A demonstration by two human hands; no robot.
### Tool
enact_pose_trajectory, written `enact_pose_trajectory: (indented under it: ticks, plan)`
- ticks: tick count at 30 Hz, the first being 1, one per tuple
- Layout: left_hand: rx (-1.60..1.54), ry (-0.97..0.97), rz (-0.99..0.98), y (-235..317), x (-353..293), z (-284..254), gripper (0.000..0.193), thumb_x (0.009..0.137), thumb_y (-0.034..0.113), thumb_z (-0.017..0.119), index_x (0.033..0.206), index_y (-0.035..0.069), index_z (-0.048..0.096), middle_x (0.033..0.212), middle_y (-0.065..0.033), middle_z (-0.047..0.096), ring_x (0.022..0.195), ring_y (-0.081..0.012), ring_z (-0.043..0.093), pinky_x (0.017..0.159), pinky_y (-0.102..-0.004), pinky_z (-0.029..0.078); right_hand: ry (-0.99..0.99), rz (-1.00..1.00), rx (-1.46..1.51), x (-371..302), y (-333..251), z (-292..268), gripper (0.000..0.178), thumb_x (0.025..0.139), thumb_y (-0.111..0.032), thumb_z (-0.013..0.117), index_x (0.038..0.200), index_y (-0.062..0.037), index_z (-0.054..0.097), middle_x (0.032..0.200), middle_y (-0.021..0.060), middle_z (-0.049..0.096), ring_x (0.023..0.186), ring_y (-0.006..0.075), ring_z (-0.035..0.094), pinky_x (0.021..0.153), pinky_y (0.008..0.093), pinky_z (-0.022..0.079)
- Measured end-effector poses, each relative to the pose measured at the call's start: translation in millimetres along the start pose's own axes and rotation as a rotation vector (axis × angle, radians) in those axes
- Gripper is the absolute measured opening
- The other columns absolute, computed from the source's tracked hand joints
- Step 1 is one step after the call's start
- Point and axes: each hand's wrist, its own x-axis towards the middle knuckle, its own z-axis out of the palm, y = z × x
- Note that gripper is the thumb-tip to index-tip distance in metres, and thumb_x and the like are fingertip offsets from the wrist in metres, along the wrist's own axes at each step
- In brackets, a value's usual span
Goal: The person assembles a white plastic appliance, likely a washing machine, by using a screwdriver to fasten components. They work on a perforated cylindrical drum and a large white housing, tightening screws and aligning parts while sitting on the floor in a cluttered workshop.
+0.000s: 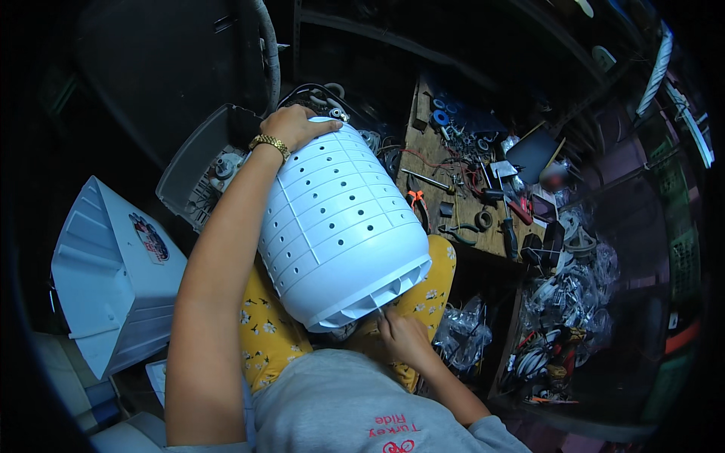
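Note:
A white spin-dryer drum (340,204) with rows of small holes lies tilted across my lap, its ribbed base toward me. My left hand (296,128) grips its far end, fingers over the top edge and part of the palm out of sight. Close to the drum's base, my right hand (404,337) is closed round a tool with a thin metal shaft (379,310). That shaft points up at the ribbed base; its handle is hidden in my fingers, and I cannot tell whether its tip touches.
A wooden bench (423,162) at the right bears pliers (458,231), a screwdriver (510,240), rings and loose parts. Plastic-wrapped parts (570,302) crowd beside it. On the left stand a white tapered housing (132,279) and an open grey casing (189,170).

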Motion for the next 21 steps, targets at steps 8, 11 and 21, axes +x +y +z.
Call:
enact_pose_trajectory:
  ticks: [8, 11, 21]
  plan:
    - [0.026, 0.011, -0.004, 7, -3, 0, 0.083, 0.068, 0.075, 0.064, 0.118, 0.008, 0.067, 0.112, -0.0175, 0.067, 0.106, -0.0282, 0.064, 0.086, -0.0356, 0.048, -0.003, -0.035, 0.05, 12, 15, 21, 0.031, 0.094, -0.026, 0.048, 0.082, 0.0008, 0.06, 0.067, 0.024, 0.061, 0.064, 0.0435, 0.06, 0.061, 0.0524, 0.046]
    - [0.029, -0.007, -0.015, 4, -3, 4, 0.083, 0.066, 0.075, 0.064, 0.117, 0.009, 0.068, 0.11, -0.0176, 0.068, 0.105, -0.0289, 0.064, 0.086, -0.0353, 0.049, -0.061, 0.022, 0.051, -4, 9, 5, 0.032, 0.094, -0.026, 0.047, 0.083, 0.0012, 0.06, 0.067, 0.0243, 0.061, 0.064, 0.0442, 0.059, 0.061, 0.0525, 0.046]
    - [0.013, 0.036, -0.011, 6, -1, 4, 0.084, 0.067, 0.075, 0.064, 0.118, 0.008, 0.067, 0.111, -0.0171, 0.067, 0.104, -0.0286, 0.065, 0.087, -0.0364, 0.048, -0.037, 0.013, 0.251, 10, 23, 23, 0.034, 0.095, -0.029, 0.047, 0.088, 0.0019, 0.06, 0.07, 0.0244, 0.061, 0.069, 0.0431, 0.06, 0.065, 0.0511, 0.045]
